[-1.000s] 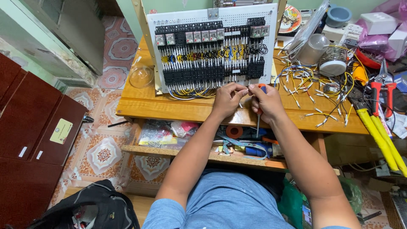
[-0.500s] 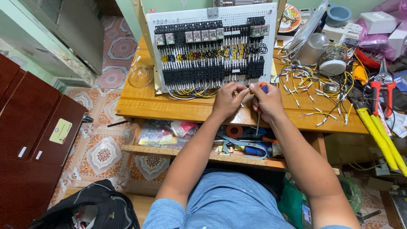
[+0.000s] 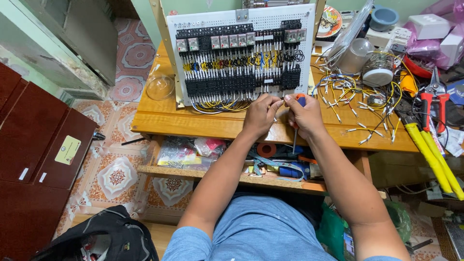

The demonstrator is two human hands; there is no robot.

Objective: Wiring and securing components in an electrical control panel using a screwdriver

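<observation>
Thin yellow insulated wire [image 3: 276, 104], light and floppy, pinched in left hand [image 3: 261, 115] at near edge of white perforated wiring panel [image 3: 241, 53]; best held close to the end. Right hand [image 3: 303, 116] grip closed on slim blue-handled metal screwdriver [image 3: 296, 135], rigid, shaft pointing down. Glossy wooden surface [image 3: 193, 121]; loose wire offcuts [image 3: 353, 96] to the right.

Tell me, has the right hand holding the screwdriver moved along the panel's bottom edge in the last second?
No. The right hand with the screwdriver stays below the wired panel, at its lower right corner, beside the left hand.
</observation>
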